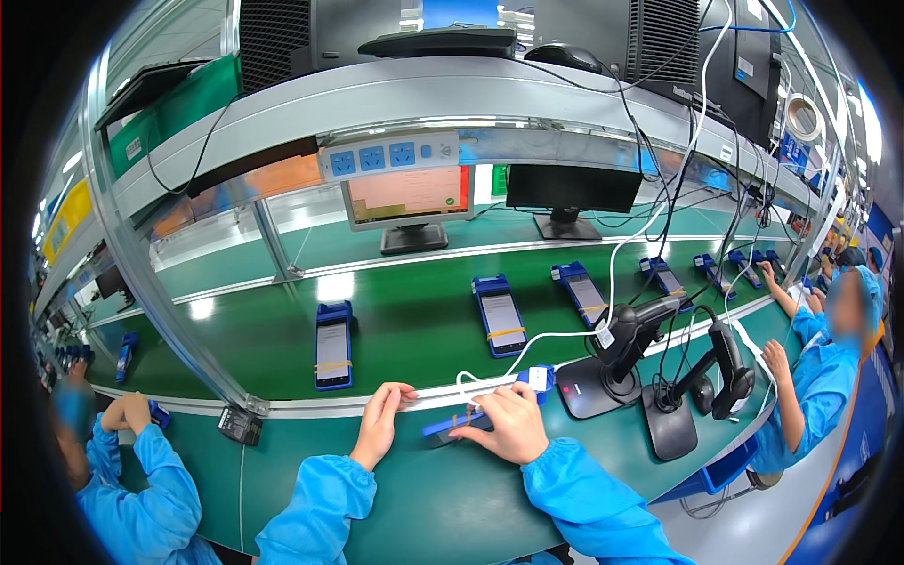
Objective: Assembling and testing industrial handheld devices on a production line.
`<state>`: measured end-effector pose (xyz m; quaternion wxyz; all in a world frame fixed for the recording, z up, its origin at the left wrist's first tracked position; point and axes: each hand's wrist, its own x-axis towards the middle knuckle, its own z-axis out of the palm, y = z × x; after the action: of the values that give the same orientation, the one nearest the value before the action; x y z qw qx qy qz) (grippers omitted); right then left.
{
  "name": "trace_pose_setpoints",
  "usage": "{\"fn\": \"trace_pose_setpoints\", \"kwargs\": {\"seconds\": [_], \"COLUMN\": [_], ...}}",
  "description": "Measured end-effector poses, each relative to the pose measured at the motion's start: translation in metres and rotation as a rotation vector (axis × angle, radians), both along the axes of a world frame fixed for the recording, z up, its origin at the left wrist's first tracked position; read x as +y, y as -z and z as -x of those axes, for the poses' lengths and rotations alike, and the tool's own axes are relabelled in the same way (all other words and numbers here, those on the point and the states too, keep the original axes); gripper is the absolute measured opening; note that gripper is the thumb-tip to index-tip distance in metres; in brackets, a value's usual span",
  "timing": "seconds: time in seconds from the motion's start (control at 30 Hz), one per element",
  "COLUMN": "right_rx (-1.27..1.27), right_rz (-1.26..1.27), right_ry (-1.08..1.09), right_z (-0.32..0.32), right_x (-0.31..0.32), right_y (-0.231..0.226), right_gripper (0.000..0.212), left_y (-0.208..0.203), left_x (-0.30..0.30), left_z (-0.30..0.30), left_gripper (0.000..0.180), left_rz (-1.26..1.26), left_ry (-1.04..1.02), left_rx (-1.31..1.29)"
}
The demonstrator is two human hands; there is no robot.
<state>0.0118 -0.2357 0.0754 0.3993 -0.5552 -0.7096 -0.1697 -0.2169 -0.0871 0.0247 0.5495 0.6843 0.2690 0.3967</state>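
My right hand (511, 426) grips a blue handheld terminal (440, 432) from above, thumb on the near side. The terminal lies tilted over the green bench, banded in yellow; its far end shows a white label beyond my fingers, and its middle is hidden under the hand. A white cable (527, 341) loops close above it. To the left, my left hand (379, 426) hovers by the metal rail, with fingers loosely bent and slightly apart and nothing visible in them. Across the rail, the nearest terminal (332, 350) lies screen up on the green belt.
Two black scanners on stands, one nearer the middle (633, 334) and one further right (730, 372), stand beside my right hand. More terminals (501, 318) line the belt. A lit monitor (408, 196) and a dark one (572, 188) stand behind. Co-workers in blue sit at both sides.
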Motion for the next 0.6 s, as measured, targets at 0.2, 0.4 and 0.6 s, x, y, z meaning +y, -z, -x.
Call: {"fn": "trace_pose_setpoints", "kwargs": {"seconds": [0.2, 0.4, 0.6], "right_rx": [0.029, 0.059, 0.083], "right_rz": [0.078, 0.077, 0.105], "right_ry": [0.141, 0.203, 0.231], "right_z": [-0.038, -0.056, -0.057], "right_x": [-0.018, -0.018, -0.019], "right_y": [-0.006, -0.009, -0.010], "right_gripper": [0.052, 0.049, 0.048], "left_y": [0.000, -0.001, 0.006], "left_x": [-0.001, -0.001, 0.002], "left_z": [-0.002, 0.000, 0.002], "left_gripper": [0.034, 0.031, 0.028], "left_rz": [0.004, -0.018, -0.042], "left_ry": [-0.001, -0.011, -0.011], "left_rx": [-0.006, 0.014, 0.029]}}
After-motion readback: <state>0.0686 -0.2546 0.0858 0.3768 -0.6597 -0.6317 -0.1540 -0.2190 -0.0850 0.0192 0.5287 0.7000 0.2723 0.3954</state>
